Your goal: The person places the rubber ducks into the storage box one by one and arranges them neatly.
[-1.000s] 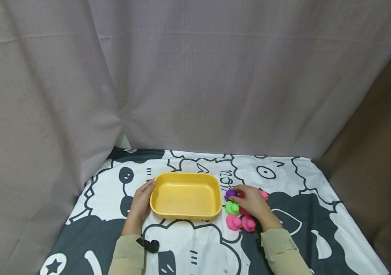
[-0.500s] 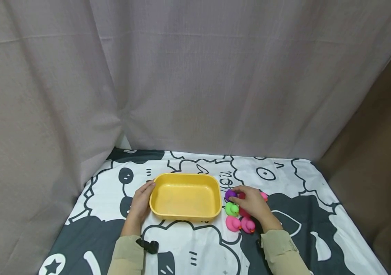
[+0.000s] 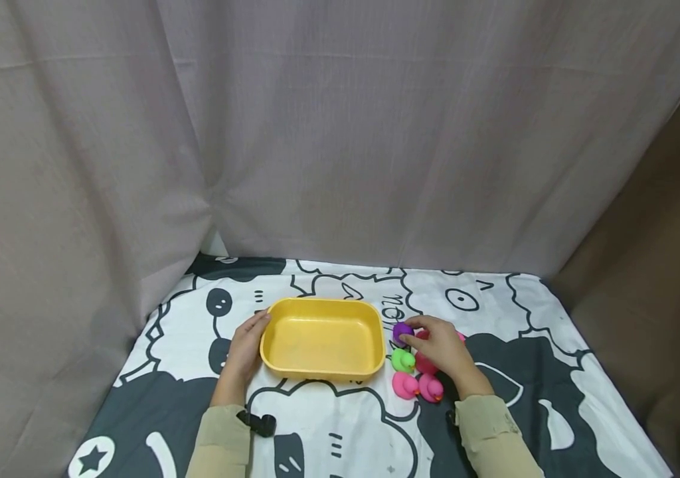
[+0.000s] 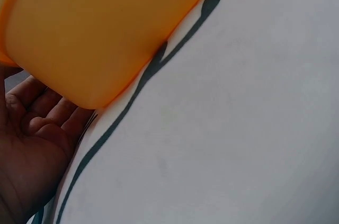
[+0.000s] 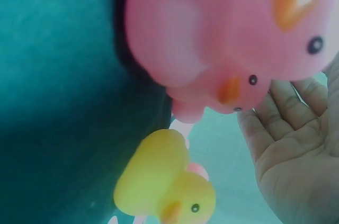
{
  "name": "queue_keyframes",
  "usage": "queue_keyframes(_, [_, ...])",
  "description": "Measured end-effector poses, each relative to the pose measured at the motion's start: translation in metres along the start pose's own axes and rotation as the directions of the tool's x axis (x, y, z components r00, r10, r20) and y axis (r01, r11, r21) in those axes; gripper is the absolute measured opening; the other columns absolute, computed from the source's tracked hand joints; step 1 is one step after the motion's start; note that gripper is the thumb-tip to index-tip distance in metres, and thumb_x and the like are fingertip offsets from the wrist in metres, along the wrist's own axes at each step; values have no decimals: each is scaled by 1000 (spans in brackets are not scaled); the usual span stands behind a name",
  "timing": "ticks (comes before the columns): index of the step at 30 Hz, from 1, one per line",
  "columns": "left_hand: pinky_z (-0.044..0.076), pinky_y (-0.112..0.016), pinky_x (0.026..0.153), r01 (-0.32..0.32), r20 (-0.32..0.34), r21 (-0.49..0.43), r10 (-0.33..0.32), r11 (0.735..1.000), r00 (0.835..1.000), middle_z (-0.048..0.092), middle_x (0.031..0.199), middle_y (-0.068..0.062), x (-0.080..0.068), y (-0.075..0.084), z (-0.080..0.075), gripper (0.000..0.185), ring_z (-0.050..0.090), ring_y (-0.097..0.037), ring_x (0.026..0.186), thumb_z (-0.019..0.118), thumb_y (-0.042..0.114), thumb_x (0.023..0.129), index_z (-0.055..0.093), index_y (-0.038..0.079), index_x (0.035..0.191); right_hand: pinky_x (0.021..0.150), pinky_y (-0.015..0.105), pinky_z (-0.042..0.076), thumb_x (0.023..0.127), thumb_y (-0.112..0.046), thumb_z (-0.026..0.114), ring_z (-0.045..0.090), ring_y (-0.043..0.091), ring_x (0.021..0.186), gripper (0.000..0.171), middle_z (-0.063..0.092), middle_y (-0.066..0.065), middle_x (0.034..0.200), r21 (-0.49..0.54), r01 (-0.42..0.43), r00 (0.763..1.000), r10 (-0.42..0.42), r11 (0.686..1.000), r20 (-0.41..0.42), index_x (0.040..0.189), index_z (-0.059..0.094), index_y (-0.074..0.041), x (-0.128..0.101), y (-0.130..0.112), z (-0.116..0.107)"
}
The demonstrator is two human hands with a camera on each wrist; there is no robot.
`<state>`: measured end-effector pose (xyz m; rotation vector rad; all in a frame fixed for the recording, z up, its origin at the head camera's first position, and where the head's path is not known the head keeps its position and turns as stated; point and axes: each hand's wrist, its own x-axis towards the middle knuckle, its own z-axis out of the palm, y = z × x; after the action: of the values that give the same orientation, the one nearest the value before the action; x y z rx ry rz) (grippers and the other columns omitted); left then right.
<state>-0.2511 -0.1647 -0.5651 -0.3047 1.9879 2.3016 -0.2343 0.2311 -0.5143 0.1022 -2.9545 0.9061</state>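
Note:
A yellow tray (image 3: 323, 368) lies mid-cloth in the head view, with nothing inside. At its left end my left hand (image 3: 247, 345) holds the side and rim; the left wrist view shows the fingers bent behind the tray wall (image 4: 90, 38). To the tray's right, my right hand (image 3: 444, 345) pinches a purple toy duck (image 3: 401, 331) between thumb and fingers. Below it sit a green duck (image 3: 402, 360) and two pink ducks (image 3: 404, 385). A reddish duck (image 3: 425, 362) is partly covered by the hand. In the right wrist view, a yellow-looking duck (image 5: 159, 176) stands near pink ones (image 5: 180, 28).
A black-and-white printed cloth (image 3: 340, 431) covers the table. Grey curtains (image 3: 376, 133) enclose the back and left, and a brown one (image 3: 651, 265) hangs at right. Another pink duck (image 3: 461, 336) peeks out behind the right hand.
My right hand has shifted slightly upward in the head view, with the purple duck between its fingers. The left hand and tray keep their place.

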Motion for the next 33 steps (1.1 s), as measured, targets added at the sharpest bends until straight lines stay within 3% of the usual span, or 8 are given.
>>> queue_keyframes(19, [31, -40, 119, 4, 0, 16, -4, 1000, 1000, 44, 155, -3, 2, -1, 0, 50, 33, -22, 147, 58, 39, 101, 56, 14, 144, 94, 53, 55, 87, -40, 79, 59, 33, 117, 45, 67, 7, 124, 3, -26, 1000, 26, 1000, 1, 125, 69, -17, 3, -13, -10])
queue_keyframes(33, [33, -37, 119, 12, 3, 8, -12, 1000, 1000, 46, 154, 0, 2, -1, -1, 50, 35, -20, 145, 58, 40, 100, 56, 15, 144, 101, 54, 51, 87, -42, 78, 59, 32, 120, 43, 69, 2, 121, 94, 79, 997, -79, 992, -11, 123, 71, -18, 11, -48, -9])
